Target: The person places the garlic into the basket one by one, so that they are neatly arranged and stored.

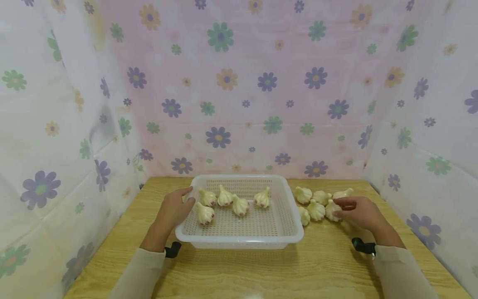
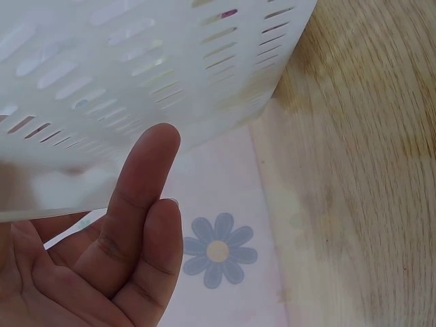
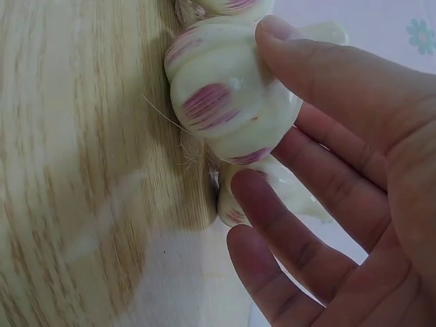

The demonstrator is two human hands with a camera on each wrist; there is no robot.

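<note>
A white plastic basket point(image 1: 239, 239) with slotted walls sits on the table. My left hand point(image 1: 173, 209) holds its left rim. In the left wrist view, bent fingers point(image 2: 146, 167) lie against the basket's outer wall point(image 2: 136, 88); the thumb is hidden there. Inside the basket lie several garlic bulbs point(image 1: 205, 214), mostly toward its left. To the right of it, my right hand point(image 1: 360, 211) pinches a garlic bulb point(image 3: 218, 102) between the thumb and fingers at the near right of a cluster. The bulb is pale with purple streaks and appears low at the table.
Other garlic bulbs point(image 1: 316, 210) are bunched close together between the basket and my right hand. The wooden table point(image 1: 239, 274) is bounded by flower-printed cloth point(image 1: 246, 104) at the back and both sides. Dark straps point(image 1: 362, 246) hang at the wrists.
</note>
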